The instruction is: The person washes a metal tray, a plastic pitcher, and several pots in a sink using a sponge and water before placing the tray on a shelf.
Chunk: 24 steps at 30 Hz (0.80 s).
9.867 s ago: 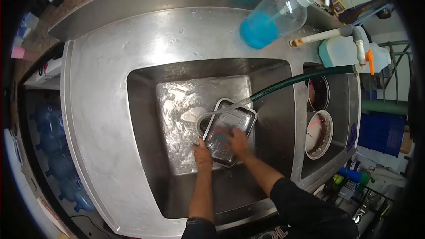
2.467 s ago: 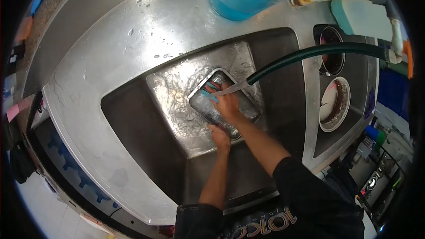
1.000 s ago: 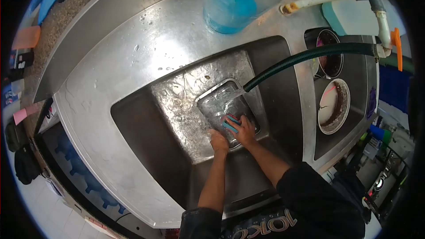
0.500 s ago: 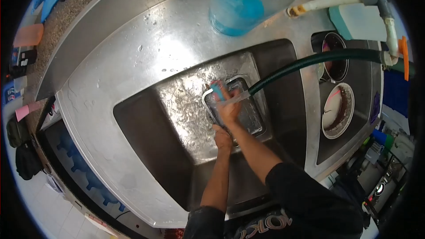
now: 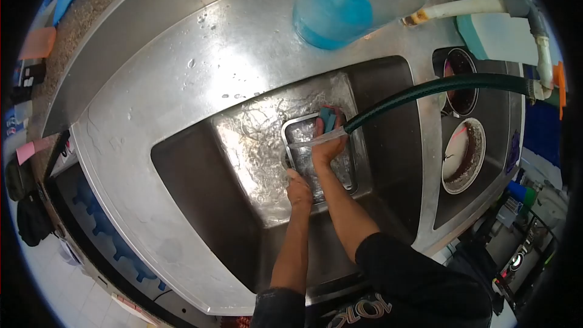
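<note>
A rectangular metal pan (image 5: 285, 135) with a pale rim lies in the sink basin (image 5: 197, 188). My left hand (image 5: 300, 191) is closed at the pan's near left edge, gripping it with the thumb on top. In my right hand (image 5: 328, 147) is a blue sponge (image 5: 328, 119) with some red on it, over the pan's far right part. From a green hose (image 5: 425, 87) water runs leftward across my right hand and into the pan. Parts of the pan are hidden beneath my right hand and forearm.
A clear container (image 5: 334, 15) with blue liquid stands behind the basin. The second basin on the right holds a dark pot (image 5: 460, 82) and a white-coated round pan (image 5: 463, 155). Corroded pipework (image 5: 455, 9) with an orange handle (image 5: 562, 91) is at the back right.
My right hand has moved the sponge to the right across the pan, toward its far edge. My left hand stays on the pan's edge. The view has shifted slightly.
</note>
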{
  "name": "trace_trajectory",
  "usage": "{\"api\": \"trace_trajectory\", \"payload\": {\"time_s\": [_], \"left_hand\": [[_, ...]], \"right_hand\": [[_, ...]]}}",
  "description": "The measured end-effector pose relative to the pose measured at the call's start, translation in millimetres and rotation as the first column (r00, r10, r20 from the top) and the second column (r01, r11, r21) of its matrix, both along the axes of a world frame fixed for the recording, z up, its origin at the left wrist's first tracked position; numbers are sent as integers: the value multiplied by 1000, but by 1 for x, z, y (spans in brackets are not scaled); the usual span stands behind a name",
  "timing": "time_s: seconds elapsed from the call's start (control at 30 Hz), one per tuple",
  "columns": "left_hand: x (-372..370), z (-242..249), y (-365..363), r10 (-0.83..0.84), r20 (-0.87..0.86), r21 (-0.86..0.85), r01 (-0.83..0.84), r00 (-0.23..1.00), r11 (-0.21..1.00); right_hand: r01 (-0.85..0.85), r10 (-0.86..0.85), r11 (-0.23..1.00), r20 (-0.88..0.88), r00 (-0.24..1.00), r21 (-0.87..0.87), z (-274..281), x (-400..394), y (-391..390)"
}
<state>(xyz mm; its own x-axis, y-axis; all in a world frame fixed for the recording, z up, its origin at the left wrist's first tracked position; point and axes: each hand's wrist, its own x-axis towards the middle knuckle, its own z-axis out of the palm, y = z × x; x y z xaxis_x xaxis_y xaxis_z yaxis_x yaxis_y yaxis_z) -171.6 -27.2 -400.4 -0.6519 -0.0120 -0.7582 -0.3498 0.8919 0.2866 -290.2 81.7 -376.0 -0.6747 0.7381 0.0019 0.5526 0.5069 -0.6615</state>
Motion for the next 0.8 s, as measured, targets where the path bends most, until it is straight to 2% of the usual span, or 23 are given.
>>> {"api": "trace_trajectory", "payload": {"time_s": [0.03,0.07,0.1,0.17,0.23,0.27,0.3,0.33,0.37,0.43,0.47,0.53,0.57,0.63,0.67,0.73,0.8], "left_hand": [[6,-6,4,22,0,0,-22,1000,1000],[14,-9,6,39,5,3,-39,999,999],[16,-11,10,34,0,21,-34,999,999],[21,-13,9,146,-42,52,-143,988,988],[30,-40,-4,160,-127,125,-145,979,982],[10,-12,-1,171,55,50,-174,984,983],[13,-17,-4,177,19,50,-178,984,983],[23,-44,-15,97,-100,80,-89,990,993],[24,-60,-23,-5,-80,39,8,997,999],[5,-25,-16,242,-81,134,-230,967,964],[-3,-13,-13,234,-105,157,-216,967,964],[-9,7,-13,95,-99,66,-89,991,994],[-10,2,-19,91,-121,79,-82,989,994],[-23,-24,-31,16,-152,32,-11,988,999],[-37,-15,-24,19,-180,45,-11,983,999],[-58,22,-22,8,-449,5,-6,893,1000],[-93,59,-2,0,-450,24,12,893,1000]], "right_hand": [[118,-111,993,-186,976,23,-6,-3,2],[-47,35,994,122,992,98,5,2,-5],[-265,256,952,75,964,155,6,7,-4],[-491,474,864,153,867,110,14,15,1],[-501,500,866,61,864,-1,-7,27,8],[-467,453,884,233,860,4,-18,36,10],[-492,487,868,306,818,-66,-6,42,13],[-498,505,853,487,713,-154,5,47,21],[-425,466,883,458,757,-197,9,63,23],[-431,525,851,487,698,-300,42,78,31],[-455,557,830,458,692,-322,57,86,30],[-498,616,786,393,682,-367,88,112,27],[-519,637,767,350,686,-378,102,122,28],[-476,608,677,60,792,-562,126,144,39],[-489,612,700,85,786,-520,150,150,53],[-456,575,734,102,812,-504,195,169,82],[-385,497,736,58,866,-557,227,187,117]]}}
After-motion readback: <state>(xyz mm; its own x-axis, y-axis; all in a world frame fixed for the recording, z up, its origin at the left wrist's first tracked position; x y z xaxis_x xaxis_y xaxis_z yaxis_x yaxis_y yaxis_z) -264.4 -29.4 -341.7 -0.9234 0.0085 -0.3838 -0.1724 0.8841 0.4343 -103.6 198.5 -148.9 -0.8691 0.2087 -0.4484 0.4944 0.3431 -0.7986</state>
